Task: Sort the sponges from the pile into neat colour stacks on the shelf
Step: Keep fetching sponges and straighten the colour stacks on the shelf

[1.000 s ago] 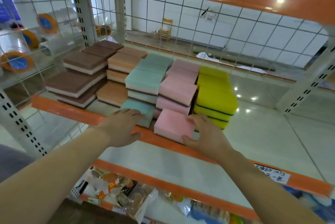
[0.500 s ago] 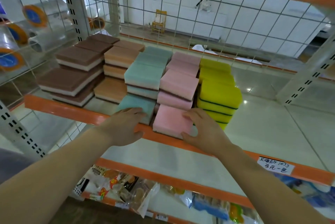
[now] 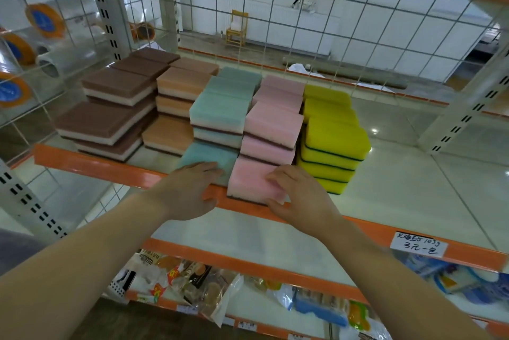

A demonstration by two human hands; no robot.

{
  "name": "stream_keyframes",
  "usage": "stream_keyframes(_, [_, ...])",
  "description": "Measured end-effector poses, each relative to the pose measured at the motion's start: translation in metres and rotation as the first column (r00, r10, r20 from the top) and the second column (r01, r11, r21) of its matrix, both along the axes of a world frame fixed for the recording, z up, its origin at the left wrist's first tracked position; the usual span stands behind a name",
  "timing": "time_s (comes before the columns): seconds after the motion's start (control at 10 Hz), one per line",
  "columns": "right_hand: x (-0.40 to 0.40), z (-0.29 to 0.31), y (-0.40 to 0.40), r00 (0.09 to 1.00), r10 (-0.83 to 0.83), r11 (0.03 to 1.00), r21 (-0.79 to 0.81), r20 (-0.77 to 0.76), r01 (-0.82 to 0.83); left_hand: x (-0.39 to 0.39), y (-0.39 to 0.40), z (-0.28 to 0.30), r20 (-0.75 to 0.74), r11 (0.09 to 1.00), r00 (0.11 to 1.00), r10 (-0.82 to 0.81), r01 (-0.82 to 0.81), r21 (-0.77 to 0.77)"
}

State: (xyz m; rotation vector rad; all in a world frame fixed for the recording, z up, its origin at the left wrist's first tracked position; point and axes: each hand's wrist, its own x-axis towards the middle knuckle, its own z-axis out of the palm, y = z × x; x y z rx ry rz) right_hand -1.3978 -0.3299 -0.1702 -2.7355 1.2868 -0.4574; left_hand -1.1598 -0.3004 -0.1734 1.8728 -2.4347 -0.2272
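The sponges sit sorted by colour on the shelf [image 3: 91, 163] behind its orange front rail. From left to right stand the brown stacks [image 3: 110, 108], the orange stacks [image 3: 179, 91], the teal stacks [image 3: 220, 111], the pink stacks [image 3: 272, 122] and the yellow stacks [image 3: 333, 136], each row running from the near edge toward the wire grid [image 3: 330, 23] at the back.

At the near edge, the left hand [image 3: 190, 191] lies flat with straight fingers on the front teal sponge [image 3: 205, 155], its grip open. Just beside it, the right hand [image 3: 300, 196] has its grip closed around the near right corner of the front pink sponge [image 3: 250, 182], fingers on top and thumb at the near side. That pink sponge rests on the shelf and juts slightly over the rail.

A handwritten price label [image 3: 417, 244] hangs on the rail to the right. Packaged goods [image 3: 198, 282] fill the lower shelf.
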Motion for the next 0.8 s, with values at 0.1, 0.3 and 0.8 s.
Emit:
stream_keyframes(0.1, [0.001,0.001,0.0,1.0,0.022,1.0,-0.003,-0.013,-0.022,0.004,-0.002,-0.006,-0.011,0.999,1.0,0.015,-0.015,0.038])
stream_keyframes(0.3, [0.003,0.002,0.002,0.986,0.107,0.991,0.097,-0.132,-0.094,0.004,-0.004,-0.007,-0.018,1.0,1.0,-0.016,0.015,-0.011])
stream_keyframes(0.8, [0.007,-0.006,-0.01,0.989,0.051,0.997,0.067,-0.139,-0.042,0.001,-0.001,0.001,-0.025,1.0,1.0,-0.002,0.003,0.015])
